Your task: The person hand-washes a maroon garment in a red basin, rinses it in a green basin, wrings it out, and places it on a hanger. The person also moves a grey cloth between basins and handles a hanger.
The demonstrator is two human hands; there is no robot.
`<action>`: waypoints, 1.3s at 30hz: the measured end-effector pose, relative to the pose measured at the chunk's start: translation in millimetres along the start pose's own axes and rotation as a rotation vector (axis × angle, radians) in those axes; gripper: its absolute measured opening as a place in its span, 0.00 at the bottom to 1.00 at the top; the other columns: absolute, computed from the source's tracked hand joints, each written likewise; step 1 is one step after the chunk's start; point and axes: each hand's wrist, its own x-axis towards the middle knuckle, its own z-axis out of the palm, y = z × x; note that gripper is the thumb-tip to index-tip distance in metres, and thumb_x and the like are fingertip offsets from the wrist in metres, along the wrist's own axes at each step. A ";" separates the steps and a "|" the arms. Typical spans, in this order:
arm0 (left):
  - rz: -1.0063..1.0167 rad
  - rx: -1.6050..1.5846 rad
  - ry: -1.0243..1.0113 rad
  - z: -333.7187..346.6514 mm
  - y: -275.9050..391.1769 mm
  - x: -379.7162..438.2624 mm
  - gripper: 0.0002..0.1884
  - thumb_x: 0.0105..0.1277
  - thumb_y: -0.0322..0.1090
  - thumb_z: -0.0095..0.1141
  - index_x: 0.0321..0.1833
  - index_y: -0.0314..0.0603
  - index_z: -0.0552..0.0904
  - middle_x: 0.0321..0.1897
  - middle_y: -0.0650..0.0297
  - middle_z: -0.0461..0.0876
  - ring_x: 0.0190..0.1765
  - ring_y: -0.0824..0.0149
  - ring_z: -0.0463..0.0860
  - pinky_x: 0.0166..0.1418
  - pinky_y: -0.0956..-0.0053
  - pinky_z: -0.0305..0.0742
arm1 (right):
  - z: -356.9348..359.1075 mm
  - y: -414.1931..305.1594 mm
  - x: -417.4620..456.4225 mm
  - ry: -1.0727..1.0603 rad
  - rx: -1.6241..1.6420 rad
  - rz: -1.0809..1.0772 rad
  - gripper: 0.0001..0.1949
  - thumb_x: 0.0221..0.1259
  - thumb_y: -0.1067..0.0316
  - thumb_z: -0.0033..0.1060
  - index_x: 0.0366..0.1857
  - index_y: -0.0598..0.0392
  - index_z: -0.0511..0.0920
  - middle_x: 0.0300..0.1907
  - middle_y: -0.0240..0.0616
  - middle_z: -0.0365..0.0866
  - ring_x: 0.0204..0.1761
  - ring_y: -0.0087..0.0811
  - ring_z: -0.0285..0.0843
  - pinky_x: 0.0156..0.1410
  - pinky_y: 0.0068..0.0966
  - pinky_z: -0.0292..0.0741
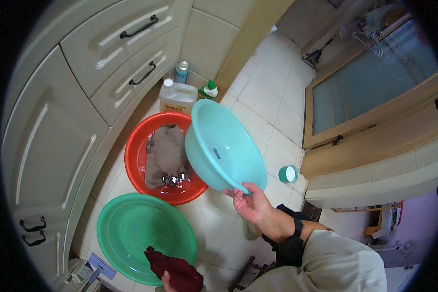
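My right hand grips the near rim of a light turquoise plastic basin, which is tilted and has nothing in it. This basin overlaps the right edge of a red plastic basin, where a grey-brown cloth lies wet in water. At the bottom edge my left hand, only partly in view, holds a dark red cloth over the near rim of a green plastic basin. The green basin stands on the tiled floor beside the red one.
Beige cabinets line the left. A plastic jug, a spray can and a green-capped bottle stand behind the basins. A small turquoise-and-white container is on the floor at right. A squeegee-like tool lies lower left.
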 end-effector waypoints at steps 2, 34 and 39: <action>0.026 0.041 -0.020 20.1 -5.1 -9.9 0.32 0.62 0.54 0.62 0.65 0.49 0.70 0.51 0.58 0.80 0.52 0.56 0.80 0.53 0.55 0.79 | 0.0 5.0 5.2 -0.018 -0.043 -0.019 0.23 0.71 0.67 0.46 0.60 0.75 0.59 0.52 0.68 0.73 0.33 0.29 0.79 0.39 0.15 0.84; -0.073 0.768 -0.571 649.2 -224.3 -282.8 0.38 0.67 0.67 0.50 0.72 0.48 0.67 0.62 0.58 0.75 0.59 0.55 0.77 0.63 0.57 0.74 | -36.9 -471.2 -417.6 0.189 0.373 0.295 0.26 0.73 0.64 0.43 0.67 0.67 0.52 0.70 0.73 0.52 0.34 0.28 0.73 0.34 0.19 0.81; -0.153 0.801 -0.593 758.5 -257.2 -293.5 0.35 0.69 0.63 0.51 0.70 0.46 0.68 0.59 0.60 0.77 0.60 0.58 0.77 0.64 0.58 0.74 | -22.4 -529.1 -439.1 0.143 0.380 0.262 0.27 0.73 0.62 0.44 0.67 0.72 0.55 0.54 0.62 0.71 0.38 0.28 0.76 0.37 0.16 0.81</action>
